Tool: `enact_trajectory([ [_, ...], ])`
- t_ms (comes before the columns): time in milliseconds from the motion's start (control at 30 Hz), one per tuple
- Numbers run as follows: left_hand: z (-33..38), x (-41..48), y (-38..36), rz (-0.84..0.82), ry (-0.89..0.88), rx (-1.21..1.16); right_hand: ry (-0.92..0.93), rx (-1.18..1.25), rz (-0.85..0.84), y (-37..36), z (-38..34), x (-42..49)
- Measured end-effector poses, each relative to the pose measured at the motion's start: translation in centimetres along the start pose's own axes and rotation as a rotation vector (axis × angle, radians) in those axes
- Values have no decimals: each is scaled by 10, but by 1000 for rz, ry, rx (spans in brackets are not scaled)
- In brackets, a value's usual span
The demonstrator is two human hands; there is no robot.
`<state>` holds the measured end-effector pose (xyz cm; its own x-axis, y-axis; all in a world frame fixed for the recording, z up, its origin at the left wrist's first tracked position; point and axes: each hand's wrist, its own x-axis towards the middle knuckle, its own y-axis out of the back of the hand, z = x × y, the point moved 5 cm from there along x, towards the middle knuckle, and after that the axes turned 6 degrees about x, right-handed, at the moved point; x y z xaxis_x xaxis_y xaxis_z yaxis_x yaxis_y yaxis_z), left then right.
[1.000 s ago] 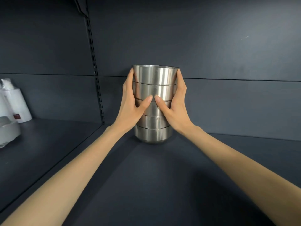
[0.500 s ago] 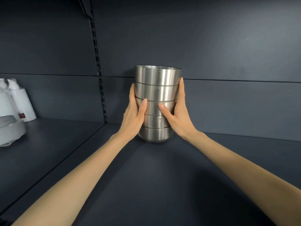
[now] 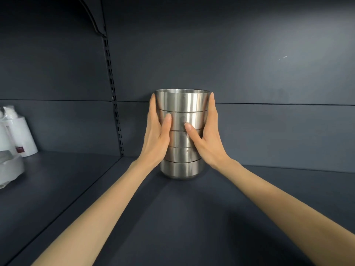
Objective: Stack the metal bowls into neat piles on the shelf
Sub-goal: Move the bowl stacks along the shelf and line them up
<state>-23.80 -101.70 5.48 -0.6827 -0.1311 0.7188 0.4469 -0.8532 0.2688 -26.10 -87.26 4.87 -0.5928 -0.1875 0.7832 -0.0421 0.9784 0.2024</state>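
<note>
A stack of several nested metal bowls (image 3: pixel 182 103) stands upright on the dark shelf (image 3: pixel 172 217), close to the back panel. My left hand (image 3: pixel 155 139) presses flat against the stack's left side, fingers straight up to the top bowl and thumb laid across the front. My right hand (image 3: pixel 208 143) mirrors it on the right side, with its thumb on the front of the middle bowls. The bottom bowl rests on the shelf below both palms.
White bottles (image 3: pixel 21 135) and a white plastic item (image 3: pixel 9 167) sit at the far left on the neighbouring shelf section. A slotted upright (image 3: pixel 113 104) divides the two sections. The back panel is right behind the stack.
Both hands slid a little down the sides of the stack, then back up to the top bowl. The stack has stayed on the shelf.
</note>
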Motion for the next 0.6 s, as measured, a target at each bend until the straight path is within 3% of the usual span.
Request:
enact_trajectory([
  [267,0,-3,-7,35,35,-60,0,-35,52,-6,-4,-2],
  [467,-1,-14,-5,-26,55,-34,-72,-36,-84,0,-9,-6],
  [600,8,-27,4,-124,133,84,-168,-116,-265,17,-13,-18],
])
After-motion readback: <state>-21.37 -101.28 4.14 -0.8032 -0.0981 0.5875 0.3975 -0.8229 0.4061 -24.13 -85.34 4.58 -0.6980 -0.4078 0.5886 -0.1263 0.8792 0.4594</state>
